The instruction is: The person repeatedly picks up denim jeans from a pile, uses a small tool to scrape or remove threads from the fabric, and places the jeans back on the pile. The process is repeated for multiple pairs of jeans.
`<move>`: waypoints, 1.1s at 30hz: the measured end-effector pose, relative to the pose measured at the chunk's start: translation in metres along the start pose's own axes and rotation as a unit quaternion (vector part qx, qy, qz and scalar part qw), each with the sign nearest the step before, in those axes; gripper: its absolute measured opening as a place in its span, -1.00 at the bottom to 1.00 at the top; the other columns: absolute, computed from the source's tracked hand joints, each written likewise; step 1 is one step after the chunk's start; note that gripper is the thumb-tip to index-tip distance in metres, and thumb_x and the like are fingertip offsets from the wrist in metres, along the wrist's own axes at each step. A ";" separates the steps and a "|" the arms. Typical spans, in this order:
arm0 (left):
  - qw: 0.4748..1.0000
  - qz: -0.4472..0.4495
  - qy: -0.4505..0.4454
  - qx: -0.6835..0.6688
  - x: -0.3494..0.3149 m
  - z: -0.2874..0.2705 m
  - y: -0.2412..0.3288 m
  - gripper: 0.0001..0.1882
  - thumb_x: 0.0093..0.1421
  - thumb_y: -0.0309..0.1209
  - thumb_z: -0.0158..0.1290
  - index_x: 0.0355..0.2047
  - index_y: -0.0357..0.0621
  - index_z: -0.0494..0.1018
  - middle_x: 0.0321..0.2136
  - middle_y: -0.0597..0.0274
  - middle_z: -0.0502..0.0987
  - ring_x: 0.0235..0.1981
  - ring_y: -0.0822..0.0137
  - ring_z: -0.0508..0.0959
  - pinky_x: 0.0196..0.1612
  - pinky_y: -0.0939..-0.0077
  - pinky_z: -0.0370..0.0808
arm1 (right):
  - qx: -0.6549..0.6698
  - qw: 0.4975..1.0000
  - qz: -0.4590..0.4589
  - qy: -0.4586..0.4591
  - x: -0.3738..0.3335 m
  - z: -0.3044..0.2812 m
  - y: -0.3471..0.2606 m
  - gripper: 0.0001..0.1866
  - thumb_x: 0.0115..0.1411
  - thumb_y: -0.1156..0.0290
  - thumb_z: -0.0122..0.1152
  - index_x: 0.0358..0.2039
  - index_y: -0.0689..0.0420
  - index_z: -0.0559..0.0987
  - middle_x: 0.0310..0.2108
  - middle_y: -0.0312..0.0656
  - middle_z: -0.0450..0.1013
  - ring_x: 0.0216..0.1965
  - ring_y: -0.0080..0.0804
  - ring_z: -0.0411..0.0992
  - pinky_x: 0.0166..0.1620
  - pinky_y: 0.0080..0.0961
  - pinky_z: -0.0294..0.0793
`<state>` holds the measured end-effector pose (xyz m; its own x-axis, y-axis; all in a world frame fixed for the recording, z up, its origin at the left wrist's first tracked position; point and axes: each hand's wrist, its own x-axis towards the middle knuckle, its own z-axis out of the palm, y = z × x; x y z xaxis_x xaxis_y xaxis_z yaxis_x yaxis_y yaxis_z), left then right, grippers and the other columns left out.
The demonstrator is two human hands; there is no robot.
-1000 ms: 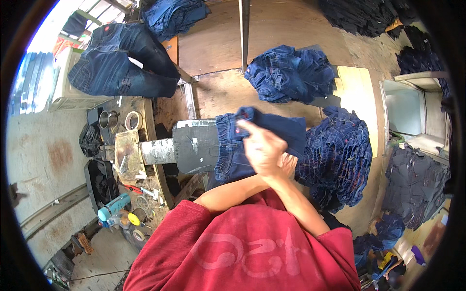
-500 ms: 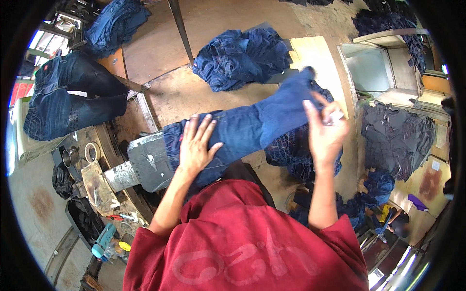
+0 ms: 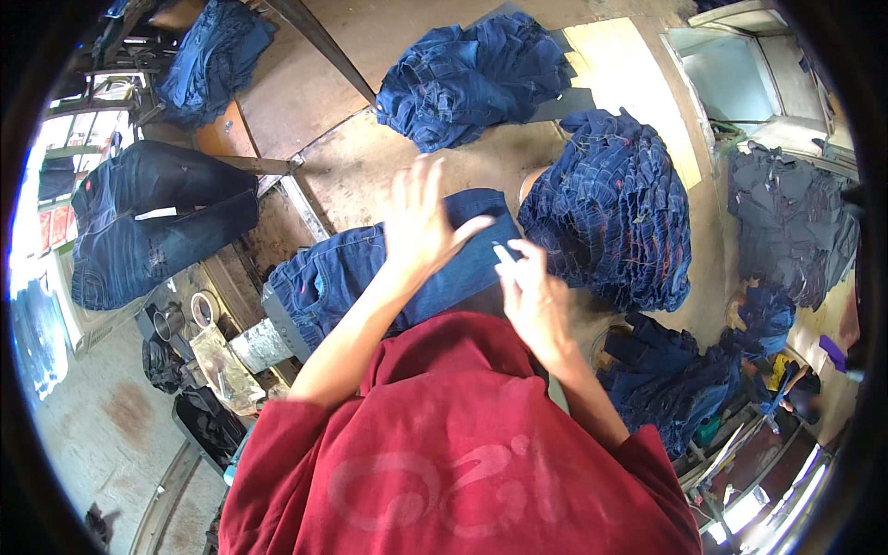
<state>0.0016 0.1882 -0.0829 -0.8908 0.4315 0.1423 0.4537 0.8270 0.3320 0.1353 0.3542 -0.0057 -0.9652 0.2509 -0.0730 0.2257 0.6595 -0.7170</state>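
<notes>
A pair of blue jeans (image 3: 467, 264) lies across a narrow board in front of me, its waist end to the left and a straight leg end to the right. My left hand (image 3: 421, 222) is over the middle of the jeans, fingers spread and slightly blurred; whether it touches the cloth I cannot tell. At the right end of the jeans, my right hand (image 3: 538, 301) pinches a slim white stick (image 3: 504, 252) pointing up and left. The stick's kind is not clear. Most of the board is hidden under the jeans, with a peeling grey end (image 3: 282, 319) showing.
A tall stack of folded jeans (image 3: 610, 208) stands right of the board. Another denim pile (image 3: 472, 79) lies beyond, and dark jeans (image 3: 162, 222) drape at the left. A tape roll (image 3: 203, 309) rests near the board. Grey garments (image 3: 791, 222) are piled far right.
The leg that my right hand held up at the right now lies flat. The jeans cover more of the board. My right hand has come down and left, while my left hand has shifted right and away.
</notes>
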 end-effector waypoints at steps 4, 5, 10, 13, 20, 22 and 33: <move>0.982 -0.015 -0.167 -0.090 0.046 0.055 -0.004 0.16 0.04 0.62 0.12 -0.01 -0.47 0.52 -0.55 -0.04 0.66 -0.52 -0.06 0.74 -0.39 0.11 0.69 | -0.052 0.991 -0.101 0.071 -0.003 0.044 -0.005 -0.79 0.28 0.51 0.45 -0.07 0.10 0.71 -0.35 -0.16 0.72 -0.44 -0.22 0.70 -0.37 -0.34 0.65; 0.970 -0.015 -0.223 -0.094 0.053 0.061 -0.012 0.08 0.07 0.60 0.12 -0.18 -0.43 0.60 -0.64 -0.06 0.62 -0.52 -0.08 0.73 -0.38 0.09 0.69 | -0.071 0.987 -0.116 0.090 0.000 0.052 -0.004 -0.77 0.25 0.51 0.48 -0.08 0.09 0.74 -0.34 -0.19 0.72 -0.48 -0.27 0.66 -0.39 -0.36 0.63; 0.966 0.104 -0.191 -0.140 0.086 0.075 -0.043 -0.13 0.27 0.45 0.07 -0.61 -0.22 0.62 -0.68 -0.13 0.58 -0.54 -0.16 0.69 -0.39 0.05 0.67 | -0.121 0.986 -0.088 0.072 0.023 0.081 -0.001 -0.75 0.21 0.51 0.49 -0.07 0.10 0.76 -0.34 -0.28 0.72 -0.55 -0.36 0.57 -0.43 -0.42 0.57; 0.959 0.144 -0.196 -0.146 0.099 0.079 -0.045 -0.24 0.41 0.29 0.05 -0.62 -0.14 0.65 -0.67 -0.12 0.60 -0.55 -0.14 0.69 -0.39 0.01 0.65 | -0.130 0.982 -0.107 0.083 0.041 0.094 -0.001 -0.76 0.21 0.50 0.47 -0.09 0.09 0.76 -0.37 -0.29 0.71 -0.57 -0.38 0.56 -0.43 -0.42 0.54; 0.962 0.094 -0.186 -0.173 0.098 0.077 -0.045 -0.37 0.44 0.10 0.11 -0.63 -0.10 0.66 -0.67 -0.12 0.59 -0.58 -0.15 0.66 -0.41 -0.02 0.63 | -0.193 0.978 -0.080 0.024 0.064 0.109 0.004 -0.84 0.22 0.43 0.41 -0.17 0.01 0.72 -0.57 -0.30 0.58 -0.61 -0.36 0.53 -0.47 -0.38 0.53; 0.964 0.096 -0.171 -0.182 0.098 0.078 -0.045 -0.38 0.43 0.10 0.13 -0.63 -0.10 0.66 -0.68 -0.12 0.59 -0.58 -0.15 0.66 -0.42 -0.02 0.62 | -0.182 0.981 -0.072 -0.008 0.051 0.104 0.003 -0.82 0.20 0.46 0.42 -0.17 0.00 0.72 -0.57 -0.30 0.60 -0.64 -0.34 0.52 -0.49 -0.36 0.53; 0.954 0.038 -0.173 -0.243 0.096 0.086 -0.045 -0.41 0.42 0.06 0.16 -0.63 -0.10 0.66 -0.64 -0.14 0.60 -0.55 -0.17 0.67 -0.35 0.02 0.64 | -0.098 0.993 -0.051 0.031 0.045 0.100 0.005 -0.81 0.18 0.54 0.46 -0.17 0.10 0.75 -0.46 -0.22 0.65 -0.60 -0.33 0.56 -0.47 -0.39 0.54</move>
<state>-0.1023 0.2237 -0.1642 -0.7557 0.6465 -0.1050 0.3765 0.5600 0.7380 0.0797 0.2980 -0.0813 -0.9758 0.2151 0.0402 0.1546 0.8076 -0.5691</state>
